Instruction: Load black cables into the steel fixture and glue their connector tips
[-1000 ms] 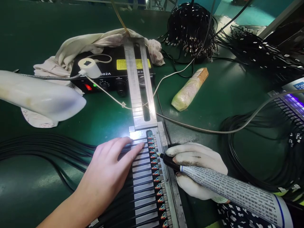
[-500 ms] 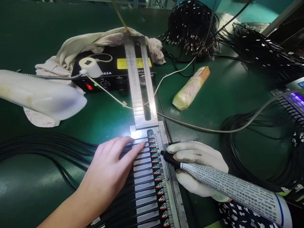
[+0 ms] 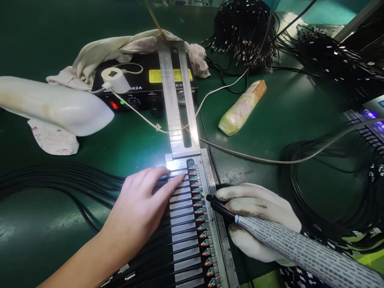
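My bare left hand (image 3: 147,204) lies on the black cables (image 3: 183,230) at the far end of a metal fixture (image 3: 209,176), thumb and index finger apart. The cables lie side by side across the fixture, with coloured wires and small metal connectors (image 3: 200,218) at their right ends. My right hand (image 3: 264,208), in a dirty white glove, grips a printed white glue tube (image 3: 300,249) near its black nozzle. The nozzle tip is just right of the upper connectors, with a bit of yellowish stuff at its end; whether it touches them I cannot tell.
Behind the fixture stands a black dispenser box (image 3: 144,94) with a cloth (image 3: 90,60) over it. A white lamp (image 3: 60,106) reaches in from the left. A wrapped block (image 3: 241,108) lies right of centre; cable bundles (image 3: 240,32) are at the back and right.
My right hand has moved the glue tube slightly toward me and right, its tip passing down along the connectors. My left hand stays on the cables. The view has shifted slightly.
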A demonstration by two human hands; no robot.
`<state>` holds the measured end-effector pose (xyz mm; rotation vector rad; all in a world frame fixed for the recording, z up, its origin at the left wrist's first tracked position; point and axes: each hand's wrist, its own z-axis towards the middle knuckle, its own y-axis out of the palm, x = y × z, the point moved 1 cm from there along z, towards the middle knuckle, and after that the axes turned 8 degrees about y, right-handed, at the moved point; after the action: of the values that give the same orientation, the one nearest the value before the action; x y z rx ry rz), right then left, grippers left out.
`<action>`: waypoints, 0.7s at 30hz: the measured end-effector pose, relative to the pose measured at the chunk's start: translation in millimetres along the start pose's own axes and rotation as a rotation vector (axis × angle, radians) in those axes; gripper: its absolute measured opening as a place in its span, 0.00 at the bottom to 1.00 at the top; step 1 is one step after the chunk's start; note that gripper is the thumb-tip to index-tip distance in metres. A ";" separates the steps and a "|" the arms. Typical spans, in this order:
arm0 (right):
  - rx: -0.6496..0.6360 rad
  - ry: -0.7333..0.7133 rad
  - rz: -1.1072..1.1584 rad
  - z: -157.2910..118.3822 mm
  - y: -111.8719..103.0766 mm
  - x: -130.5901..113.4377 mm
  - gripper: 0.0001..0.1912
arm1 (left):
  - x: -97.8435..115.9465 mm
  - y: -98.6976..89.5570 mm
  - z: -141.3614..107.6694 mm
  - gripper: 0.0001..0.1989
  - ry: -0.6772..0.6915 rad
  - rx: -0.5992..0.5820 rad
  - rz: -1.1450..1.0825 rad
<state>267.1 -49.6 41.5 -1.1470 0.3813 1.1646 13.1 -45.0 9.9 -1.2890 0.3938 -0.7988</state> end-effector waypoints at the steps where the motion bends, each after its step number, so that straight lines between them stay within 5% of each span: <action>1: 0.002 -0.001 0.002 -1.1 2.0 1.3 0.08 | 0.0 0.1 0.0 0.19 -0.001 0.004 -0.002; 21: 0.025 -0.005 0.030 1.4 6.3 6.4 0.07 | 0.2 -1.0 2.9 0.19 0.024 0.005 0.000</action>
<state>263.9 -45.4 34.0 -1.1195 0.4093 1.1852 14.9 -43.2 11.7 -1.2760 0.4109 -0.8161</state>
